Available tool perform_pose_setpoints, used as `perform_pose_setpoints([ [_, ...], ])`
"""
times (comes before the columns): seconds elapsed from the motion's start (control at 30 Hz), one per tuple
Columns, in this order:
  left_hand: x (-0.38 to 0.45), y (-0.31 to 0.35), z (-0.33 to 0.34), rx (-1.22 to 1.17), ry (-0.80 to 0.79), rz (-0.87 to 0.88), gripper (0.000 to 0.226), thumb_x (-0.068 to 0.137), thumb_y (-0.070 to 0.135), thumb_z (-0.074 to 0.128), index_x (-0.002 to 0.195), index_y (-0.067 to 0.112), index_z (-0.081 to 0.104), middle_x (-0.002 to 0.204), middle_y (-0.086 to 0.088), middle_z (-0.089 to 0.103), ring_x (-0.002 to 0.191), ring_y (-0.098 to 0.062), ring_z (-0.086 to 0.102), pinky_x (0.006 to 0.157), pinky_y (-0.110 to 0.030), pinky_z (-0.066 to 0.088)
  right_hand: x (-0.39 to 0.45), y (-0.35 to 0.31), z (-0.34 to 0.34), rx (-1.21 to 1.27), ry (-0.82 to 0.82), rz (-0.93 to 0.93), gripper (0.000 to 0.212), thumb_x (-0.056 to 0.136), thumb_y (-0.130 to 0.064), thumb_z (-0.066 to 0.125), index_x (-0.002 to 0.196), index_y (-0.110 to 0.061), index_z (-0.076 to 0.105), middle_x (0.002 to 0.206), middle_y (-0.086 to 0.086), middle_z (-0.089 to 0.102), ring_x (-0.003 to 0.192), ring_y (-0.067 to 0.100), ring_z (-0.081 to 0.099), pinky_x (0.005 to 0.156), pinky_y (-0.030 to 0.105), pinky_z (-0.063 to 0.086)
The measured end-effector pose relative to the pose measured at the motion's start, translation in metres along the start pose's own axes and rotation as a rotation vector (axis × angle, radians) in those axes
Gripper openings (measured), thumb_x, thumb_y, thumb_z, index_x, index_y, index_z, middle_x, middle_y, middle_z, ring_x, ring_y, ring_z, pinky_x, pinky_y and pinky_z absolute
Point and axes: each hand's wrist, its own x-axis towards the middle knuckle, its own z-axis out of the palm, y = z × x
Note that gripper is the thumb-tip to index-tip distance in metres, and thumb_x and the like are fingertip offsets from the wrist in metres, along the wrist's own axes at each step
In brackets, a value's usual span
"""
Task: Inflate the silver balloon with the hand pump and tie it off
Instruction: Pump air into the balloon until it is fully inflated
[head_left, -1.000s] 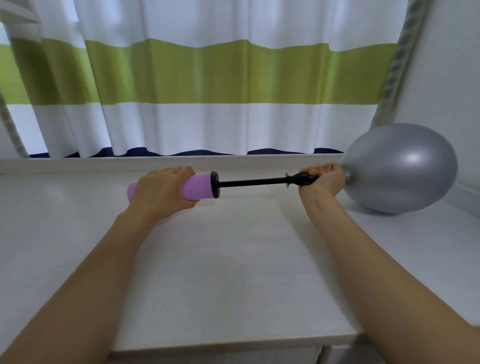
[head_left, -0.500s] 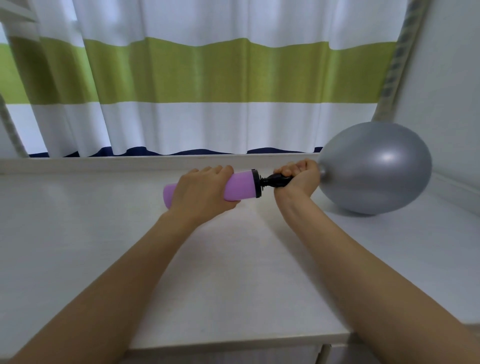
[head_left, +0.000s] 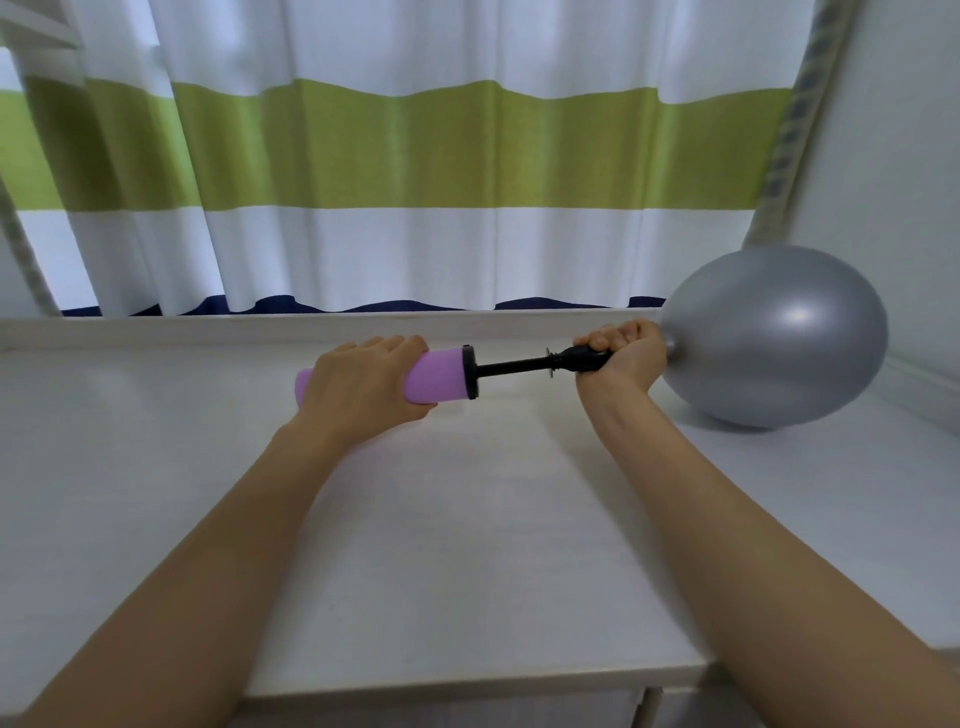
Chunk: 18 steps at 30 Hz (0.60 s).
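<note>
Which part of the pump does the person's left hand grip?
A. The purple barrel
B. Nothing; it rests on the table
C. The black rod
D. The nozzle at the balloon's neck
A: the left hand wraps the purple barrel, while the right hand holds the nozzle end by the silver balloon.

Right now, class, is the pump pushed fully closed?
No, a stretch of black rod shows between the purple pump and the right hand.

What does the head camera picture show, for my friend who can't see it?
Two hands are pumping up a silver balloon over a white table. The left hand grips the purple hand pump, with its black rod partly pulled out, and the right hand holds the balloon's neck on the nozzle. A green-and-white striped curtain hangs behind.
</note>
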Motion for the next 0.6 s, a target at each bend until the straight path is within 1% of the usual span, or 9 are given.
perform_pose_setpoints([
  [0.17,-0.007,-0.028,0.000,-0.003,-0.031,-0.069,0.038,0.065,0.042,0.071,0.095,0.027,0.055,0.084,0.007,0.062,0.069,-0.016,0.044,0.064,-0.029,0.033,0.009,-0.011,-0.007,0.033,0.048,-0.039,0.034,0.087,-0.012,0.032,0.055,-0.020,0.024,0.036,-0.007,0.024,0.030,0.013,0.026,0.045,0.018,0.031],
  [0.3,-0.006,-0.032,-0.002,-0.006,-0.048,-0.093,0.038,0.065,0.042,0.071,0.096,0.027,0.055,0.084,0.007,0.061,0.069,-0.017,0.045,0.064,-0.030,0.033,0.012,-0.016,-0.007,0.062,0.067,-0.064,0.032,0.086,-0.011,0.031,0.056,-0.020,0.023,0.036,-0.007,0.023,0.030,0.013,0.026,0.041,0.015,0.032],
  [0.4,-0.001,-0.019,-0.003,0.005,-0.040,-0.042,0.039,0.066,0.042,0.071,0.096,0.024,0.055,0.084,0.005,0.062,0.069,-0.018,0.045,0.064,-0.030,0.032,0.010,-0.012,-0.007,0.069,0.063,-0.066,0.032,0.086,-0.011,0.032,0.056,-0.020,0.024,0.036,-0.008,0.024,0.029,0.012,0.026,0.040,0.014,0.032],
  [0.5,0.005,0.001,-0.004,0.026,-0.027,0.025,0.040,0.067,0.042,0.071,0.097,0.021,0.055,0.086,0.002,0.063,0.073,-0.022,0.054,0.065,-0.030,0.033,0.006,-0.007,-0.004,0.059,0.053,-0.057,0.032,0.086,-0.011,0.033,0.056,-0.020,0.025,0.036,-0.008,0.024,0.029,0.012,0.026,0.041,0.016,0.033],
  [0.6,0.007,0.018,-0.005,0.042,0.009,0.059,0.040,0.068,0.042,0.070,0.097,0.019,0.055,0.085,0.001,0.063,0.073,-0.024,0.056,0.063,-0.029,0.034,0.000,0.000,0.001,0.053,0.023,-0.034,0.032,0.085,-0.011,0.033,0.055,-0.020,0.025,0.037,-0.008,0.024,0.029,0.012,0.026,0.040,0.017,0.033],
])
